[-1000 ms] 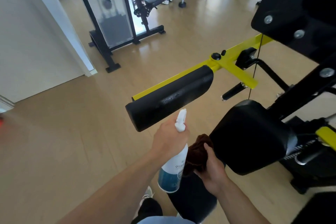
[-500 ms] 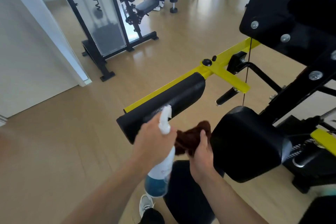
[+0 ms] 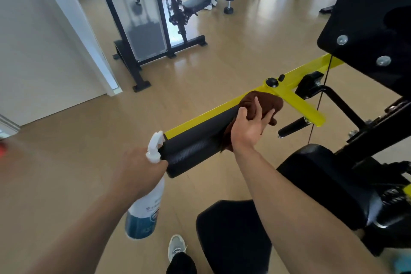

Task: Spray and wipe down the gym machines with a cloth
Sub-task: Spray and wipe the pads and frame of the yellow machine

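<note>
Underfoot, the wooden floor [image 3: 222, 69] spreads across the whole gym. On it stands a black and yellow gym machine [image 3: 367, 118], filling the right side; all places below are told from its roller pad. That black roller pad [image 3: 200, 140] lies along a yellow bar [image 3: 295, 75], which runs up and to the right from it. Far beyond the pad stands a second machine [image 3: 142, 29] with a pale shield. Just below the pad's near end hangs a white spray bottle [image 3: 146, 204], its nozzle touching that end. The left hand [image 3: 140, 173] grips the bottle's neck, fingers curled round it. At the pad's far end a brown cloth [image 3: 262, 104] drapes over the pad and bar. The right hand [image 3: 249, 127] presses on the cloth, its fingers [image 3: 256, 107] spread and only slightly bent.
</note>
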